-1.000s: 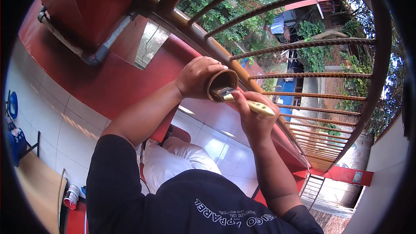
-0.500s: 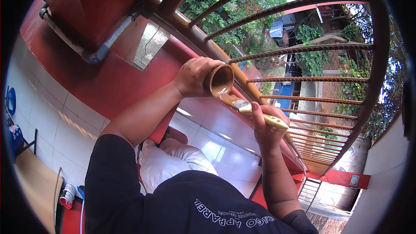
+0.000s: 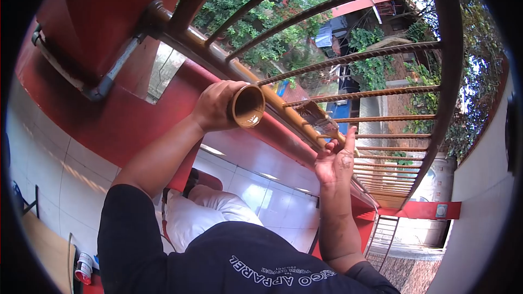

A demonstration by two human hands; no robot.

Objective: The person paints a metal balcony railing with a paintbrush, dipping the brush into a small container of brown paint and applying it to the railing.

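My left hand is wrapped round a cup of brown paint, its mouth tilted toward me. In my right hand is a paintbrush, gripped by its yellowish handle with the fingers curled beneath and one finger stretched along it. The brush's brown, paint-covered bristles point up and left, overlapping the rods of the metal railing in this view. The railing's bottom rail, brownish yellow, runs diagonally between the cup and the brush.
A red ledge lies under the rail, and a grey pipe stands out at the left. Beyond the railing are trees and a yard. White floor tiles and a small paint-stained container show lower left.
The paintbrush has left the cup's mouth and swung over to the railing, turning in my right hand. My view has shifted, and the cup now appears farther left.
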